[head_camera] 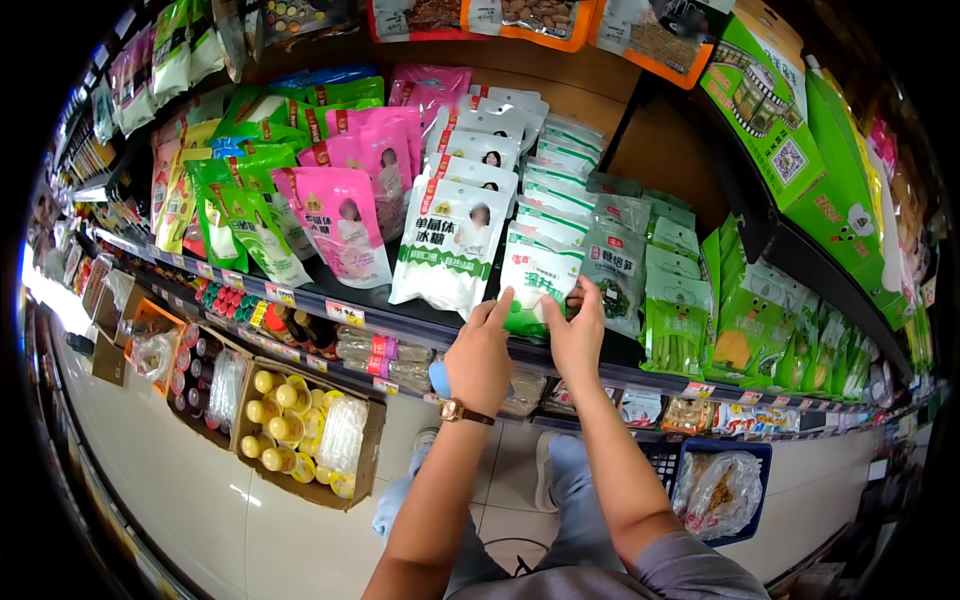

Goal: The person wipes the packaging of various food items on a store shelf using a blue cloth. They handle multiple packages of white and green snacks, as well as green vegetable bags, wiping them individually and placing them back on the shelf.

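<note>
A white and green pouch (541, 262) stands at the front of its row on the store shelf. My left hand (481, 352), with a watch on the wrist, touches its lower left edge with the fingertips. My right hand (577, 330) is at its lower right, the thumb on the front and the fingers at the side edge; whether it grips the pouch is unclear. More white pouches (561, 157) stand behind it. Left of it is a white rock sugar bag (448, 247), then a pink bag (332, 225). To the right stands a grey-green pouch (616, 262).
The shelf's front edge (435, 330) carries price tags. Green packets (677, 322) and a slanted green display box (795, 165) are at the right. Below, a carton of yellow-capped bottles (307, 427) stands on the floor at the left, a blue basket (763, 480) at the right.
</note>
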Tool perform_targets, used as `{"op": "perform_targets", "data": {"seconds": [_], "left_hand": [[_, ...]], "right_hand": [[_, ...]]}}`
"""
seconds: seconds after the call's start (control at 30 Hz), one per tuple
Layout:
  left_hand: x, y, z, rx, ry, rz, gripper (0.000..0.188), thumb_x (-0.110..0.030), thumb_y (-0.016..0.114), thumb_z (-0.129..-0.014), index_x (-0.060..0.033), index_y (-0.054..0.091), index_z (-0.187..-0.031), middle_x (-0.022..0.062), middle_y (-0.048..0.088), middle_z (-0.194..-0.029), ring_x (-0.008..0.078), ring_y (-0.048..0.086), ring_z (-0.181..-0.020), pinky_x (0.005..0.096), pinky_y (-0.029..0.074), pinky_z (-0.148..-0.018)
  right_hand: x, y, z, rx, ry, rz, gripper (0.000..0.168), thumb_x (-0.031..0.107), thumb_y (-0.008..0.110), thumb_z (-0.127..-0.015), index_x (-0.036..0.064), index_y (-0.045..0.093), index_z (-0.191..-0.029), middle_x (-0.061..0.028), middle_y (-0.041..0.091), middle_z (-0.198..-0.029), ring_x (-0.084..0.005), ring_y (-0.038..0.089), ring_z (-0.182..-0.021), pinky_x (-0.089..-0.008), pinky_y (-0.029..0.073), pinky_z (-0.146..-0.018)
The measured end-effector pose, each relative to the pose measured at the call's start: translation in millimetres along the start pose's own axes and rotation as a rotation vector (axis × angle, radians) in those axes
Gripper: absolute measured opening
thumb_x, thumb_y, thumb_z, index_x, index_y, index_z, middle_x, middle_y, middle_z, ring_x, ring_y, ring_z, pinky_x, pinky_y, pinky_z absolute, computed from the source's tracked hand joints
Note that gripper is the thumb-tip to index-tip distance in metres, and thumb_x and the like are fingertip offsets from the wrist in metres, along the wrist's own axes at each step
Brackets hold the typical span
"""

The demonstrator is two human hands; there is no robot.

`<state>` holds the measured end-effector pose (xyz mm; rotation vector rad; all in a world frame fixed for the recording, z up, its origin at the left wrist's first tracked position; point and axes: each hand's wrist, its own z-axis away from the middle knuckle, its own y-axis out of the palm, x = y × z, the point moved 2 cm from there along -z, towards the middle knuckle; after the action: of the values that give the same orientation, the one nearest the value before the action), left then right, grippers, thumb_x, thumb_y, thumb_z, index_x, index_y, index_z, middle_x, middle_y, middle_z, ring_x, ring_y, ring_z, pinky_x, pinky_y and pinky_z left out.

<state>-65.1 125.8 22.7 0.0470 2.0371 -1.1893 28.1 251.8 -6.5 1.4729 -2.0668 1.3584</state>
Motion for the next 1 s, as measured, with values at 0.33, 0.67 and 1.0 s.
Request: {"op": "perform_targets", "data": {"seconds": [0.33, 0.67, 1.0], "left_hand": [[-3, 14, -6, 0.019, -0.065, -0.182, 0.073, 0.003, 0.059, -0.072, -0.0081, 0.034, -0.14, 0.0148, 0.048, -0.12, 0.0316, 0.057, -0.1, 0.0387, 0.053, -0.069], [-29, -17, -1, -0.227, -0.037, 0.07, 0.052, -0.011, 0.06, -0.086, -0.008, 0.044, -0.135, 0.0114, 0.053, -0.116, 0.0254, 0.06, -0.086, 0.0316, 0.049, -0.069], [-59, -33, 8, 0.252, -0.25, 1.526, 0.074, 0.017, 0.059, -0.071, -0.0043, 0.039, -0.139, 0.0107, 0.046, -0.136, 0.0172, 0.05, -0.115, 0.0284, 0.04, -0.098]], "right_hand": [[15, 2, -14, 0.047, 0.185, -0.348, 0.052, 0.021, 0.065, -0.087, -0.002, 0.044, -0.129, -0.0054, 0.052, -0.081, -0.0121, 0.048, -0.061, -0.0274, 0.043, -0.058], [25, -52, -16, 0.118, 0.248, -0.501, 0.036, 0.019, 0.064, -0.089, -0.001, 0.053, -0.116, -0.0116, 0.058, -0.105, -0.0122, 0.058, -0.084, -0.0248, 0.049, -0.065], [43, -102, 15, 0.553, 0.701, -1.12, 0.022, 0.006, 0.065, -0.086, -0.002, 0.064, -0.106, -0.004, 0.068, -0.094, -0.0087, 0.062, -0.084, -0.0227, 0.05, -0.075]]}}
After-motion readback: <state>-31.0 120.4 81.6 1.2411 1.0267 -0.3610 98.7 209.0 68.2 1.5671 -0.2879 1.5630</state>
